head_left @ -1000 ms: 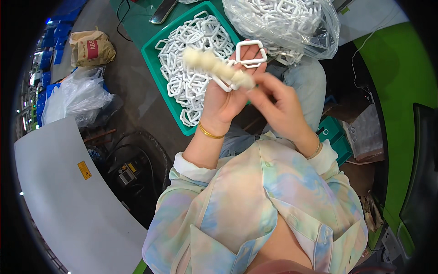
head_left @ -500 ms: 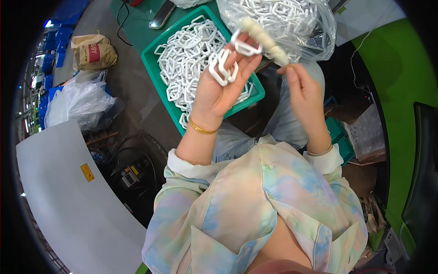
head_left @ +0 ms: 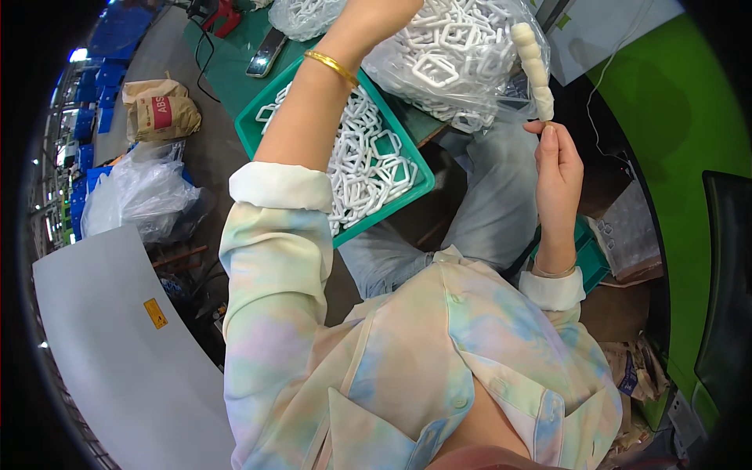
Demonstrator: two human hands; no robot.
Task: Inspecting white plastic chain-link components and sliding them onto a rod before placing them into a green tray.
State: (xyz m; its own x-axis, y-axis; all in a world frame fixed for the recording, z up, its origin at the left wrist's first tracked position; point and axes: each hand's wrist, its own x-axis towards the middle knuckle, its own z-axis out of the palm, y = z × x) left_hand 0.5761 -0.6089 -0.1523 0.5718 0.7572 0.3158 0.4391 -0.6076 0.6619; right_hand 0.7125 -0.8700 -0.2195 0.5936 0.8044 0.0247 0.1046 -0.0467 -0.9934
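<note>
My right hand (head_left: pixel 559 160) pinches the lower end of a cream-coloured, ridged roll that looks like food on a stick (head_left: pixel 533 69), held upright. Stretched forward, my left hand (head_left: pixel 384 17) is partly cut off by the top edge, beside a clear plastic bag (head_left: pixel 505 103) heaped with white plastic chain links (head_left: pixel 435 72). Its fingers are out of sight. Beneath my left forearm is a green tray (head_left: pixel 384 218) filled with similar loose white links (head_left: pixel 368 160); the arm covers part of it.
A phone (head_left: pixel 266 53) lies on the green tabletop (head_left: pixel 227 59), near a red tool (head_left: pixel 225 17) and another clear bag (head_left: pixel 304 17). At left are a paper sack (head_left: pixel 163 111), a plastic bag (head_left: pixel 137 192) and a grey panel (head_left: pixel 117 313). A green bin (head_left: pixel 591 254) stands at right.
My left hand, which held several white links, has moved forward to the top edge, and those links no longer show. My right hand has carried the cream-coloured roll to the right.
</note>
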